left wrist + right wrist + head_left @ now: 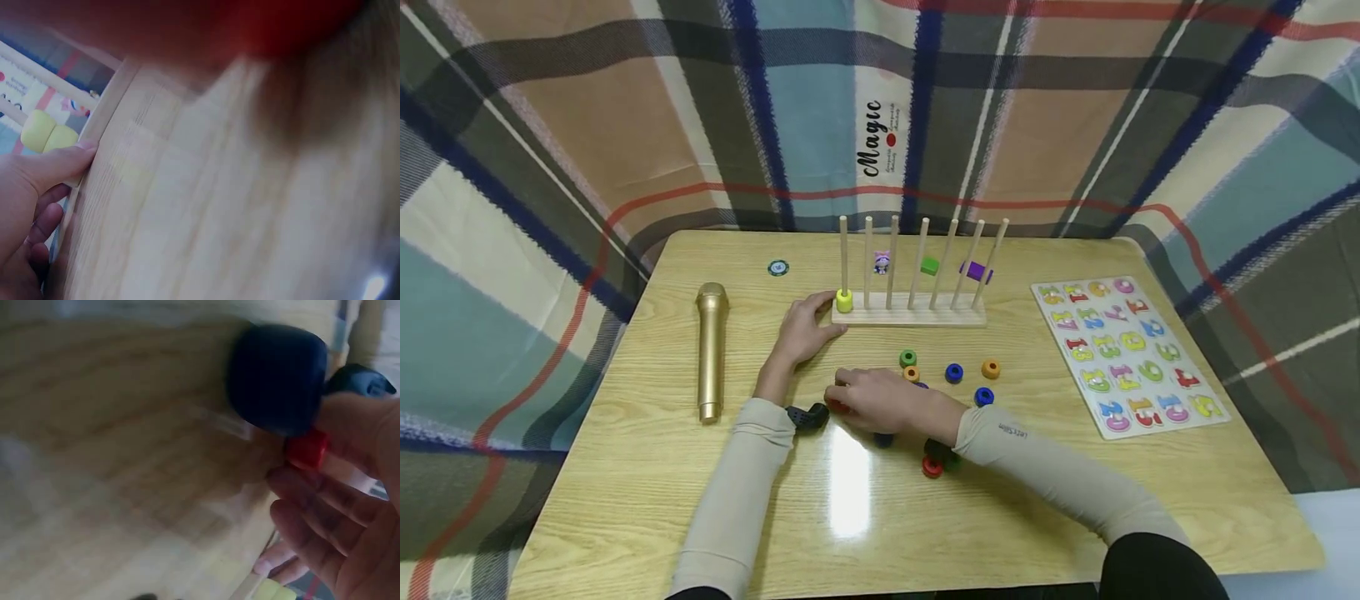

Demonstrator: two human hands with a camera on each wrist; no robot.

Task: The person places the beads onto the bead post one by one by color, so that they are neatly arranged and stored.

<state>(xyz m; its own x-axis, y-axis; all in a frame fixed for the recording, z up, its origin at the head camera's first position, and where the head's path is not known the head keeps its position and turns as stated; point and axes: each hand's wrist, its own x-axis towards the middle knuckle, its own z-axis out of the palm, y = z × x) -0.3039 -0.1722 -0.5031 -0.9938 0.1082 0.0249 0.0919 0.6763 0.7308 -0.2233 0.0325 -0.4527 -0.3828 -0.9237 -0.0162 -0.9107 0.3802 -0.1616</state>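
"At twelve o'clock on the table [625, 500], what stands?"
"The rack [917, 315], yellow beads [844, 301] on its nine-o'clock peg [843, 254]; the left hand [805, 332] grips that end."
"And the right hand [880, 400]?"
"At the rack's six o'clock, pinching a red bead [306, 449]."

The pale wood-grain worktop [625, 500] has rounded far corners. Plaid cloth [805, 117] — blue, tan, grey and white, crossed by red bands — rises behind its far edge and hangs along both sides. White glare [848, 492] lies toward the near edge; a pale surface [1333, 529] shows beyond the near right corner.
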